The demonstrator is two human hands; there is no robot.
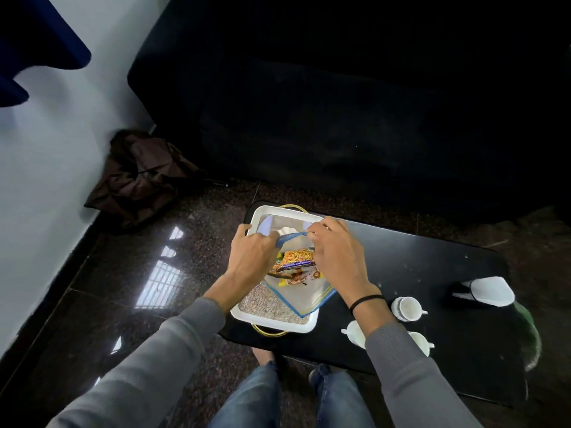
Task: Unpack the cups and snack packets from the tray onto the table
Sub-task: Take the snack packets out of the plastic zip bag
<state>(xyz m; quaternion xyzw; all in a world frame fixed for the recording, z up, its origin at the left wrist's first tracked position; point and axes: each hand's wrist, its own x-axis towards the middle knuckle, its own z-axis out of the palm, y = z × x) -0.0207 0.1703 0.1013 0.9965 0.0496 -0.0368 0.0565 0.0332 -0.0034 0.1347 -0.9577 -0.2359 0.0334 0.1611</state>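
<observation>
A white tray (304, 325) with gold handles sits at the left end of a black table (426, 273). Over it both hands hold a clear zip bag (304, 296) with a blue seal by its top edge. My left hand (251, 254) pinches the left side of the opening, and my right hand (335, 251) pinches the right side. Inside the bag are colourful snack packets (296, 259). Three white cups stand on the table right of the tray: one (406, 307) further back, one (353, 333) partly behind my right forearm, one (421, 342) nearest.
A black mesh holder with a white lid (485, 291) lies at the table's right end. A dark sofa (340, 103) fills the space behind the table. A brown bag (142, 174) slumps on the floor by the white wall at left. My legs are below the table edge.
</observation>
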